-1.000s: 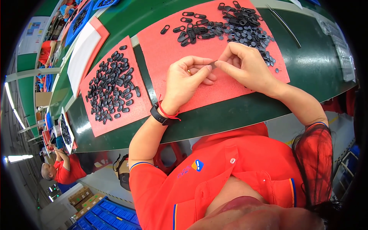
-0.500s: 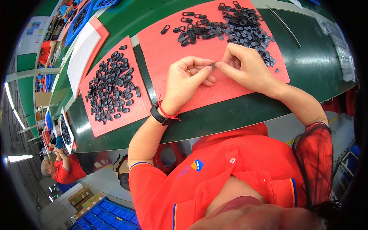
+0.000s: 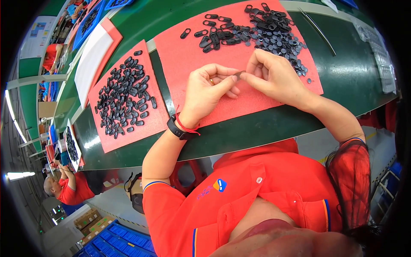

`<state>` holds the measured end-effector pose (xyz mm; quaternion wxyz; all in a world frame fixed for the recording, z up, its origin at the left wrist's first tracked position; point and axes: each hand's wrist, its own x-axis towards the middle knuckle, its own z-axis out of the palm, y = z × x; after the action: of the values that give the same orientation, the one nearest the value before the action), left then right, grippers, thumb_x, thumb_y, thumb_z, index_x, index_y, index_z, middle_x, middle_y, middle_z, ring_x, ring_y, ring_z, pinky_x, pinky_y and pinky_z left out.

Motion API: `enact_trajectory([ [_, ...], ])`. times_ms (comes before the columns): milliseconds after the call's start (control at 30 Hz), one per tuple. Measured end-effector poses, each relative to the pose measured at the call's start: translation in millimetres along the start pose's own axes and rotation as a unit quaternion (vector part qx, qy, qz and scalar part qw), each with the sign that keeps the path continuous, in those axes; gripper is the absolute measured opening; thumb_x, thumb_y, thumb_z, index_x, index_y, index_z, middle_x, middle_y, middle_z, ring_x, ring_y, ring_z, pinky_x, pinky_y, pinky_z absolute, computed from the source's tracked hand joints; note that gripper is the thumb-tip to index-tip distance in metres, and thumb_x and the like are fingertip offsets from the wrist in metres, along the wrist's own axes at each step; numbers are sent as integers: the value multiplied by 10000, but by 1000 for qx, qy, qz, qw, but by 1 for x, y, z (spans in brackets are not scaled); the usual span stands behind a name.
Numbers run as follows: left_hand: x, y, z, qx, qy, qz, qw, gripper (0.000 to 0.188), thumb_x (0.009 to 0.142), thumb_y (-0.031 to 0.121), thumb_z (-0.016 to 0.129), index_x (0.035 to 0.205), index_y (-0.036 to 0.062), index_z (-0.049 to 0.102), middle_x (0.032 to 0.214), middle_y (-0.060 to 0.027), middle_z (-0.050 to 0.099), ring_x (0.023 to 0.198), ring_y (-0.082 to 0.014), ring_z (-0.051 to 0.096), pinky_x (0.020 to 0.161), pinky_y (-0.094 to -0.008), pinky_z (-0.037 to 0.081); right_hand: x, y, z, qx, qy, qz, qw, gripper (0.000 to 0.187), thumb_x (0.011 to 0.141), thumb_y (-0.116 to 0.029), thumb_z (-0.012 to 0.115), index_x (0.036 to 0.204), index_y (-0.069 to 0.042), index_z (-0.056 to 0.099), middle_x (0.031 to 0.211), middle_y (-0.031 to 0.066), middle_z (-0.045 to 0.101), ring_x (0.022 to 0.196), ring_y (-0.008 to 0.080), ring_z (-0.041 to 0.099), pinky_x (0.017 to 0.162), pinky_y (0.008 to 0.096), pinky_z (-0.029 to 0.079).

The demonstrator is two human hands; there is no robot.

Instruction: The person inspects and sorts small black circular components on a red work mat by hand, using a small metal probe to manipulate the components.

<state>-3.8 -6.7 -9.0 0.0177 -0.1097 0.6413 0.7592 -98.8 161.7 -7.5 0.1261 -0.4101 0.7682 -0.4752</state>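
Observation:
Over the large pink foam mat (image 3: 180, 55), my left hand (image 3: 209, 88) and my right hand (image 3: 274, 77) meet fingertip to fingertip. Both pinch a small dark part (image 3: 241, 73) between thumbs and forefingers; most of it is hidden by the fingers. Just beyond my right hand is a heap of small round grey discs (image 3: 278, 43). Black oblong pieces with a slot (image 3: 267, 19) are piled behind the discs, and more black slotted pieces (image 3: 216, 36) lie scattered to their left.
On a second pink mat (image 3: 113, 145) at the left lie many small black oval parts (image 3: 128, 85). White foam sheets (image 3: 92, 60) are beyond it. A thin metal tool (image 3: 319, 32) and clear plastic trays (image 3: 379, 55) lie at the right of the green table (image 3: 239, 135). Another person (image 3: 70, 188) works at far left.
My fingertips have shifted slightly around the small dark part, and a bit more of it shows. The mats and piles stay as they were.

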Motion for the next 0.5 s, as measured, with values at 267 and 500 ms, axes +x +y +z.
enact_trajectory([
  [267, -2, 0, 2, -21, -8, 6, 1000, 153, 843, 5, 591, 973, -75, 582, 836, -121, 646, 684, -133, 641, 608, -236, 543, 0, -4, -2, 4, -2, 0, 1000, 174, 784, -124, 652, 889, -11, 573, 606, -4, 509, 472, 43, 377, 441, 226, 303],
  [500, -4, 0, 4, -28, -15, 5, 999, 135, 841, 2, 599, 962, -56, 601, 819, -106, 643, 671, -123, 626, 602, -228, 524, -1, -9, -5, 19, -42, 39, 998, 121, 788, -118, 631, 777, -6, 588, 592, 1, 515, 478, 38, 394, 439, 224, 319],
])
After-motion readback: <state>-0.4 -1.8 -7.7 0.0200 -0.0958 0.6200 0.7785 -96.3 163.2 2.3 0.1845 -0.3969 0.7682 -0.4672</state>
